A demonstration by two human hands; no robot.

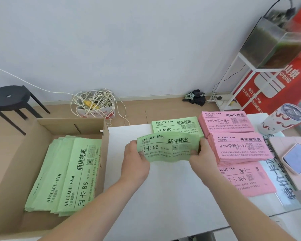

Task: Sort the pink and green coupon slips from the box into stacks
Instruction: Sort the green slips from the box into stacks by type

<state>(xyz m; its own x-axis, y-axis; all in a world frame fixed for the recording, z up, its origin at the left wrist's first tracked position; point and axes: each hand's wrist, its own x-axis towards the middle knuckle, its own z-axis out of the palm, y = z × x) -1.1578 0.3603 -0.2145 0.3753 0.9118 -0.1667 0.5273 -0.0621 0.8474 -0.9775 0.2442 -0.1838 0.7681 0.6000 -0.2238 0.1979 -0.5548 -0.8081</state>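
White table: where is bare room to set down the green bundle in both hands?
Bare: the table's broad middle, between the cardboard box on the left and the pink stacks on the right, nearer than the green stack. Crowded: the right side, with tumbler and pink object.

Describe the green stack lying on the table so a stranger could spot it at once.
On the white table right of the cardboard box, look to the far edge, left of the rearmost pink stack. The green stack lies flat; unlike the green bundle held by the left hand and right hand, or the green slips in the box, no hand holds it.
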